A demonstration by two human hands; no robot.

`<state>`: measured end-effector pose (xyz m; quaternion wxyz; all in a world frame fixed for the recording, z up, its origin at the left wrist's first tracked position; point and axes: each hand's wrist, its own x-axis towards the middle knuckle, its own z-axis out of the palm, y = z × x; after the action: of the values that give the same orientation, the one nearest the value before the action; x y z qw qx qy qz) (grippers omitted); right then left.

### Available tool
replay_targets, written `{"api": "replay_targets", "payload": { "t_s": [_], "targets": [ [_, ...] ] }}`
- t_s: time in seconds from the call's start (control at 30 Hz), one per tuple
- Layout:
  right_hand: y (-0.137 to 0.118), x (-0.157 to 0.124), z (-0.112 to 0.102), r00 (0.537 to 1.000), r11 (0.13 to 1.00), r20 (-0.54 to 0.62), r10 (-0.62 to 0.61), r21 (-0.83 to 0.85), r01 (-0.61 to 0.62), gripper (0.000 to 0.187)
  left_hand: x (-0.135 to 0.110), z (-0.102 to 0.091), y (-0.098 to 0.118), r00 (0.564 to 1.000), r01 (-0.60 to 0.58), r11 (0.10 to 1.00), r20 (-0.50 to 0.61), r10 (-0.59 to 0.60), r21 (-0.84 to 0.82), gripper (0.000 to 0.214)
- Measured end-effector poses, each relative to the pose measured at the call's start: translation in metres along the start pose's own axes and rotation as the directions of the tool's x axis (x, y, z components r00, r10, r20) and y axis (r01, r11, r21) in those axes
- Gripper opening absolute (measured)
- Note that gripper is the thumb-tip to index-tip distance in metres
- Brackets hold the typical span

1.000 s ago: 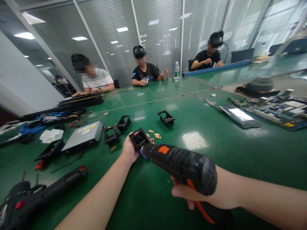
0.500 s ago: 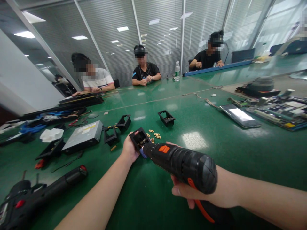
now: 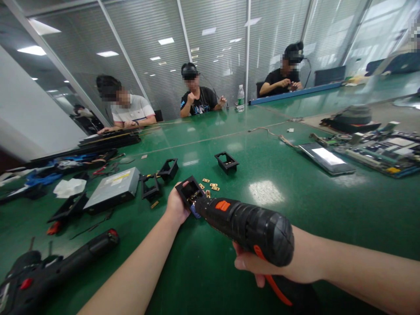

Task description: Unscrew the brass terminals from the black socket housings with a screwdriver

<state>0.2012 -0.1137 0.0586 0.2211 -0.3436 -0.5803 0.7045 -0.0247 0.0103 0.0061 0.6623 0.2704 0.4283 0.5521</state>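
My left hand (image 3: 177, 205) grips a black plastic frame (image 3: 186, 187), tilted, with small brass-coloured parts and a bluish piece at its lower end. Wrapped round the handle of a black and orange power screwdriver (image 3: 249, 223) is my right hand (image 3: 246, 260). The screwdriver's front end reaches into the lower part of the frame; its tip is hidden from me. Just right of the frame lie several small brass plates (image 3: 214, 185) with holes. Two like black frames (image 3: 169, 169) stand beyond my left hand, and another black frame (image 3: 226, 162) stands farther right.
A silver disc drive (image 3: 113, 190) lies at left, beside a crumpled white tissue (image 3: 69, 188). Another black power tool (image 3: 59, 267) is at lower left. To the right are a phone-like device (image 3: 326, 158) and circuit boards (image 3: 387, 151). Three co-workers sit across the green table (image 3: 203, 140).
My hands, the frame and the screwdriver stay nearly in place; the view shifts slightly. Across the table, the middle co-worker has raised both hands, and the right one has brought their hands together.
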Motion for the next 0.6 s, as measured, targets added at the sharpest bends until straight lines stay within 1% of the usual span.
{"api": "replay_targets", "payload": {
  "t_s": [0.03,0.07,0.1,0.17,0.2,0.23,0.3,0.33,0.37,0.4,0.5,0.57,0.6],
  "targets": [
    [0.001,0.0,0.001,1.0,0.999,-0.018,0.017,0.038,-0.016,0.101,0.0,0.0,0.0,1.0,-0.001,1.0,0.001,0.001,0.0,0.027],
    [0.003,-0.001,0.003,0.999,0.997,-0.03,0.04,0.06,-0.038,0.117,0.0,0.0,0.0,1.0,0.006,1.0,0.0,-0.006,0.002,0.028],
    [0.003,-0.001,0.004,0.998,0.996,-0.035,0.061,0.07,-0.058,0.121,0.001,0.0,0.0,1.0,0.013,1.0,-0.005,-0.013,0.005,0.028],
    [0.003,-0.001,0.004,0.997,0.995,-0.043,0.07,0.077,-0.066,0.119,0.002,-0.001,0.0,1.0,0.023,1.0,-0.018,-0.023,0.01,0.028],
    [0.002,-0.001,0.004,0.997,0.996,-0.037,0.063,0.071,-0.061,0.114,0.002,-0.001,0.0,1.0,0.022,1.0,-0.021,-0.022,0.008,0.027],
    [0.0,-0.001,0.003,0.999,0.998,-0.024,0.048,0.052,-0.046,0.097,0.003,-0.002,0.0,1.0,0.022,1.0,-0.021,-0.022,0.006,0.027],
    [-0.003,-0.001,0.0,1.0,1.0,0.017,0.01,-0.025,-0.01,0.046,0.003,-0.002,0.0,1.0,0.024,1.0,-0.015,-0.024,0.001,0.028],
    [-0.005,-0.001,-0.001,0.999,0.998,0.038,0.003,-0.07,0.0,0.028,0.003,-0.002,-0.001,1.0,0.024,1.0,-0.015,-0.024,-0.001,0.027],
    [-0.005,-0.001,-0.003,0.999,0.995,0.049,0.003,-0.098,0.002,0.023,0.003,-0.002,-0.002,1.0,0.02,1.0,-0.021,-0.02,-0.003,0.026],
    [-0.005,0.0,-0.004,0.999,0.994,0.048,0.012,-0.106,-0.007,0.023,0.003,-0.002,-0.002,0.999,0.014,1.0,-0.032,-0.014,-0.007,0.025],
    [-0.001,0.001,-0.008,0.998,0.997,0.04,0.055,-0.061,-0.053,0.024,0.002,0.0,-0.006,0.996,-0.03,0.999,-0.088,0.026,-0.04,0.022],
    [0.004,0.002,-0.01,0.996,0.996,0.045,0.08,-0.028,-0.079,0.027,0.003,0.0,-0.009,0.99,-0.075,0.995,-0.124,0.066,-0.071,0.02],
    [0.006,0.001,-0.011,0.995,0.996,0.043,0.088,-0.009,-0.087,0.028,0.004,0.0,-0.01,0.983,-0.116,0.989,-0.156,0.102,-0.087,0.017]
  ]
}}
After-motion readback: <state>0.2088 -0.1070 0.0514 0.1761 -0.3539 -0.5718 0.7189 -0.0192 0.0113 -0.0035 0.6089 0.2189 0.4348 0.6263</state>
